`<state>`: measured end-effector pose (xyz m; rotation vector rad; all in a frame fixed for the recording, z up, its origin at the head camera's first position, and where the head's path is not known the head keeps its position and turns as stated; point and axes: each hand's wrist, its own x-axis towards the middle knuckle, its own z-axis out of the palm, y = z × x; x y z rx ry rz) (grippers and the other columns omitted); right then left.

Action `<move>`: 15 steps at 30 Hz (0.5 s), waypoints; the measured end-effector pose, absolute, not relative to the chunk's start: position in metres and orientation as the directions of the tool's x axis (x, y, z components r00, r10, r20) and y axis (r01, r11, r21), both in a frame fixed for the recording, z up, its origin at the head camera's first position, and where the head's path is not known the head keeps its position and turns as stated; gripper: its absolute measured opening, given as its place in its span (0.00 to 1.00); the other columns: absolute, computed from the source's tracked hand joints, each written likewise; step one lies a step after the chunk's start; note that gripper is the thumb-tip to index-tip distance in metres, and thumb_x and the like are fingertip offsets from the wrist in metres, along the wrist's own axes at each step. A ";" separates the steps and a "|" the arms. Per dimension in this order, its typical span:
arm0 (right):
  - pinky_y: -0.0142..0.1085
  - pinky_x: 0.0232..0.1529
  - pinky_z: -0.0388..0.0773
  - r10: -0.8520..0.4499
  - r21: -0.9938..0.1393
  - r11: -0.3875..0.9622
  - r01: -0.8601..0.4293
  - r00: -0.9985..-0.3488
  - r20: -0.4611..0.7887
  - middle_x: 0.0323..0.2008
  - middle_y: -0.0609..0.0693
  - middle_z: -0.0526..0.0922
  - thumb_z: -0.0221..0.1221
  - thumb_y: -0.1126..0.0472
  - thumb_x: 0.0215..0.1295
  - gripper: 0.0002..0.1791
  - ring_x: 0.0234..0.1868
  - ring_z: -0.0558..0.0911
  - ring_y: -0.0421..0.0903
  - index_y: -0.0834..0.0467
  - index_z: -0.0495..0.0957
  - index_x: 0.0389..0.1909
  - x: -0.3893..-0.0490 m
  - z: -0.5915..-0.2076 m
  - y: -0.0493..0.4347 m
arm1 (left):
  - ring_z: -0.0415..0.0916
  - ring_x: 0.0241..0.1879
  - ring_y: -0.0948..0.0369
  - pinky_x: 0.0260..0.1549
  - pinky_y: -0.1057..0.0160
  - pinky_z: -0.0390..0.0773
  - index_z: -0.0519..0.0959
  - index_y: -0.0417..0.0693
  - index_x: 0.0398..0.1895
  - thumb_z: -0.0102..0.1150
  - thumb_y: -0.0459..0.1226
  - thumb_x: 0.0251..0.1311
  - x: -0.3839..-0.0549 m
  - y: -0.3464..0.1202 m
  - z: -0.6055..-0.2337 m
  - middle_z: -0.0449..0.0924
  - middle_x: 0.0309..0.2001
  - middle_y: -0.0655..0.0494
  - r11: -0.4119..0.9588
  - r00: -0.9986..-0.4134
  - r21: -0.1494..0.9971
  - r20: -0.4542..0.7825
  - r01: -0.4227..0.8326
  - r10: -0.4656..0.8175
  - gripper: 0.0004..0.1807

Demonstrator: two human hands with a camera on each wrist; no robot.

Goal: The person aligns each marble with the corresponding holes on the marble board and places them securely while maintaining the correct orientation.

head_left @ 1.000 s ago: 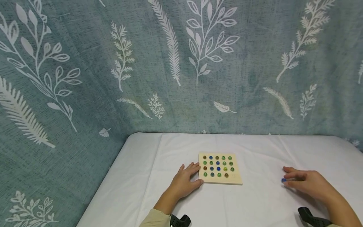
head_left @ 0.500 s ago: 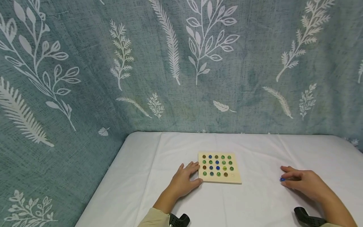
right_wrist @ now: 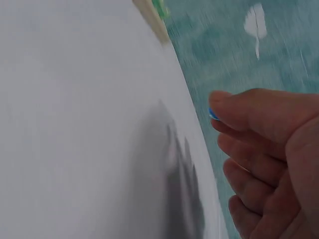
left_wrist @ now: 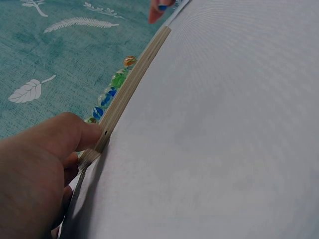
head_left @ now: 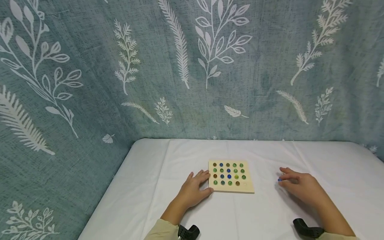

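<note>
A pale wooden board (head_left: 247, 189) lies on the white cloth, with rows of glass marbles (head_left: 228, 170) in green, blue, brown and yellow-green sitting in its hollows. One hollow (head_left: 245, 184) at the near right corner holds no marble. My left hand (head_left: 193, 190) rests at the board's near left corner, thumb against the front edge and fingertips touching the left side. To the right of the board, my right hand (head_left: 303, 187) is above the cloth, pinching a blue marble (right_wrist: 213, 115) between thumb and index finger; most of that marble is hidden by the fingertips.
White cloth (head_left: 144, 190) covers the table, creased in places. A teal curtain (head_left: 192, 126) with white leaf prints hangs behind and to the left. Black wrist cameras sit on the left wrist (head_left: 189, 232) and the right wrist (head_left: 307, 229).
My right hand has moved left toward the board, carrying the blue marble. The left hand stays at the board's corner. The head view has shifted slightly.
</note>
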<state>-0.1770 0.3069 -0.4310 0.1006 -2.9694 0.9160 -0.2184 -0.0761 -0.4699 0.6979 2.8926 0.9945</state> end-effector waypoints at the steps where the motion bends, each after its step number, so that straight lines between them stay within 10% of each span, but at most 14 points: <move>1: 0.68 0.57 0.68 -0.059 -0.569 0.818 -0.087 -0.996 0.067 0.66 0.62 0.71 0.62 0.45 0.65 0.23 0.65 0.67 0.72 0.60 0.85 0.48 -0.178 -0.429 0.298 | 0.60 0.73 0.59 0.77 0.48 0.48 0.73 0.51 0.68 0.63 0.50 0.60 -0.218 -0.076 -0.470 0.68 0.70 0.64 0.700 -0.901 0.586 0.136 0.408 0.412 0.32; 15: 0.63 0.66 0.66 -0.098 -0.636 0.761 -0.128 -0.992 0.081 0.66 0.54 0.74 0.65 0.53 0.62 0.11 0.69 0.69 0.62 0.54 0.87 0.41 -0.187 -0.434 0.218 | 0.58 0.74 0.61 0.78 0.51 0.46 0.72 0.52 0.68 0.64 0.50 0.60 -0.219 -0.076 -0.469 0.67 0.71 0.66 0.701 -0.910 0.603 0.109 0.381 0.401 0.33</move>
